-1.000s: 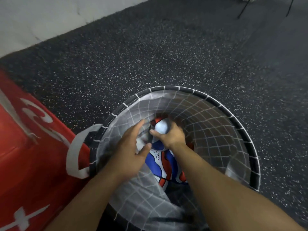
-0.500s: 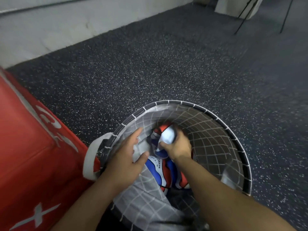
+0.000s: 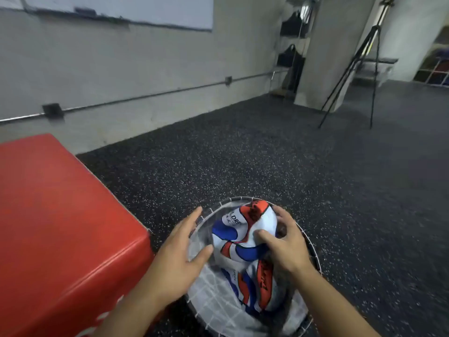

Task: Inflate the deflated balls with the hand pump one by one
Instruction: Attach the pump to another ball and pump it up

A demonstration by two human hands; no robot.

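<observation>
A crumpled, deflated ball [image 3: 243, 229], white with blue and orange-red panels, is raised to the rim of a round mesh basket [image 3: 218, 305]. My right hand [image 3: 284, 244] grips this ball from the right, thumb pressed into its folded skin. My left hand [image 3: 179, 254] has straight fingers resting on the basket's left rim and mesh wall. A second deflated ball [image 3: 257, 288] of the same colours lies lower in the basket. No pump is in view.
A red padded box [image 3: 60, 227] stands close on the left, touching the basket. Dark speckled rubber floor [image 3: 303, 178] stretches ahead to a grey wall. A black tripod [image 3: 362, 69] stands at the far right beside a pillar.
My right hand has lifted the deflated ball from deep in the basket up to its rim. My view has tilted upward, showing the wall and tripod. My left hand stays on the basket's left side.
</observation>
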